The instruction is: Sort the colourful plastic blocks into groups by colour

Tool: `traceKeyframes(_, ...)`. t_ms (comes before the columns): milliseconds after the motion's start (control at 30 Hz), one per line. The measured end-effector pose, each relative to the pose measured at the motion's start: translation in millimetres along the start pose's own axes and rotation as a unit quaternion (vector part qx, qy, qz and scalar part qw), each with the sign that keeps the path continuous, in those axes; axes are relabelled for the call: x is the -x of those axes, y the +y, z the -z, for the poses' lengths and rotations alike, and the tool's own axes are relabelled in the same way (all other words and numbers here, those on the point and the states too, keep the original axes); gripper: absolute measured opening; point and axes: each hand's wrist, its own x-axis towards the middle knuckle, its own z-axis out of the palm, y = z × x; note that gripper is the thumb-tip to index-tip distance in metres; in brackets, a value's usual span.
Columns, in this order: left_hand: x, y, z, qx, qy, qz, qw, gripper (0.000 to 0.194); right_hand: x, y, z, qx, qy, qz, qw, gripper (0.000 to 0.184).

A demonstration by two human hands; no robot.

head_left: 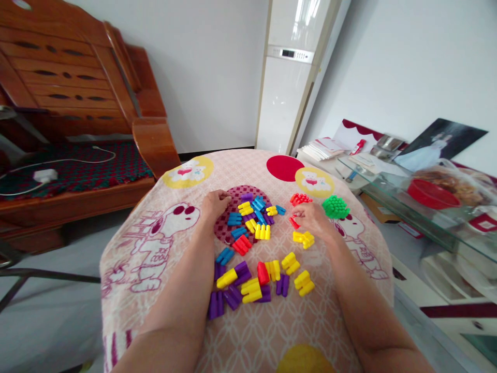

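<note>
Toy building blocks shaped like joined tubes lie in a loose pile in the middle of the cloth: yellow blocks point(263, 231), blue blocks point(234, 219), purple blocks point(243, 272) and a red block point(242, 245). My left hand point(216, 204) rests at the pile's left edge, fingers loosely bent, with nothing seen in them. On the right, my right hand point(312, 217) is closed, its fingertips on a small red block point(294, 223). Just beyond it sits a red cluster of blocks point(301, 199), and a green cluster point(336, 206) stands to its right. A yellow joined piece point(303, 239) lies below that hand.
The round table wears a patterned tablecloth point(264, 331). A wooden bench point(73, 93) stands at left, holding a white charger point(45, 176). At right, a glass shelf point(392, 191) carries papers, a photo and a red bowl point(433, 194). A tall white cabinet point(285, 98) is behind.
</note>
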Motion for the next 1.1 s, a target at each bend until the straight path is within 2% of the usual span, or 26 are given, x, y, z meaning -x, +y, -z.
traceKeyframes(167,0,0,-0.6,0.008,-0.005,0.002,1.000,0.026,0,33,17,-0.062,0.147,-0.039,0.986,0.022)
traceKeyframes(300,1,0,-0.7,0.007,-0.003,-0.001,1.000,0.026,-1,46,20,-0.030,0.192,-0.017,0.981,0.020)
traceKeyframes(500,0,0,-1.2,0.008,-0.005,0.000,1.000,0.025,-3,41,11,0.072,0.164,0.032,0.983,0.018)
traceKeyframes(733,2,2,0.5,-0.003,0.002,0.000,1.000,0.026,-4,36,6,0.129,0.115,-0.012,0.985,0.022)
traceKeyframes(867,2,3,0.2,0.003,0.001,0.003,1.000,0.026,-2,18,13,0.105,0.120,-0.039,0.986,0.027)
traceKeyframes(933,2,2,-0.4,0.003,0.000,0.003,1.000,0.027,2,-3,16,0.043,0.078,-0.013,0.996,0.024)
traceKeyframes(967,2,2,-0.6,0.003,-0.001,0.001,1.000,0.027,6,-17,16,0.003,0.033,0.012,0.999,0.022)
traceKeyframes(1033,1,1,-0.6,0.001,-0.003,-0.002,1.000,0.027,15,-47,13,-0.063,-0.114,0.074,0.989,0.018)
traceKeyframes(1100,1,1,-0.6,0.000,-0.003,-0.006,1.000,0.027,26,-76,4,-0.064,-0.220,0.139,0.963,0.015)
